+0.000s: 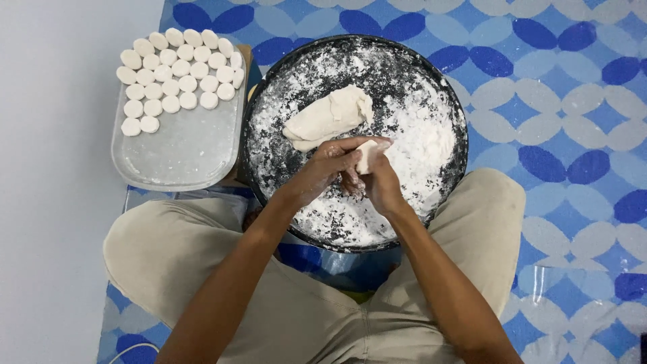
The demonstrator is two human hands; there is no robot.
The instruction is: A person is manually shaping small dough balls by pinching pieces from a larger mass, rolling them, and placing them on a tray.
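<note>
Single head view, straight down, close over floured pan (269, 87), lap.

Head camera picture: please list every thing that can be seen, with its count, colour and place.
small dough piece: one, white, held between both hands over the pan
large dough lump: one, white, lying in the pan
round pan: one, black, dusted with white flour, centre
dough discs: many, white, in rows on the tray's far end
tray: one, pale grey, left of the pan
mat: one, blue and white pattern, on the floor
left hand: one, floury
right hand: one, floury
</note>
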